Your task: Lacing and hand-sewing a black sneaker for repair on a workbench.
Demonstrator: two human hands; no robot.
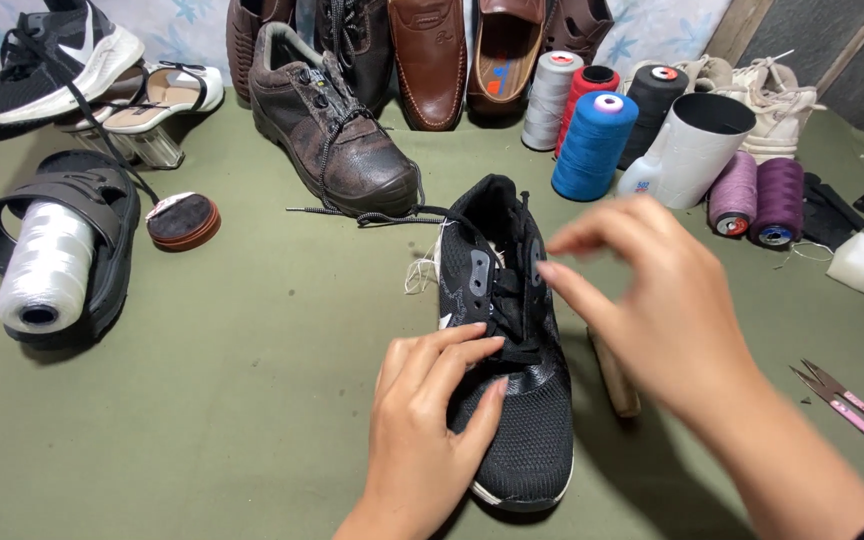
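left hand [427, 420] lies flat with fingers spread on the black mesh sneaker [512, 400] at bottom centre of the table [232, 400], pinning it, right hand [652, 300] hovers above the laces with loosely curled fingers pinching nothing I can see, thread spools [592, 145] behind

Sneaker [512, 380] centre; boot [332, 130] behind; spools [592, 140] behind-right.

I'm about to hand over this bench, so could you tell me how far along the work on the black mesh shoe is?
Done: the black mesh shoe lies on the green table with its laces threaded through the eyelets.
In hand: the left hand presses on its forefoot, while the right hand hovers over the laces, fingers pinched.
Left: white thread trails loose at its side, and the pink snips lie untouched.
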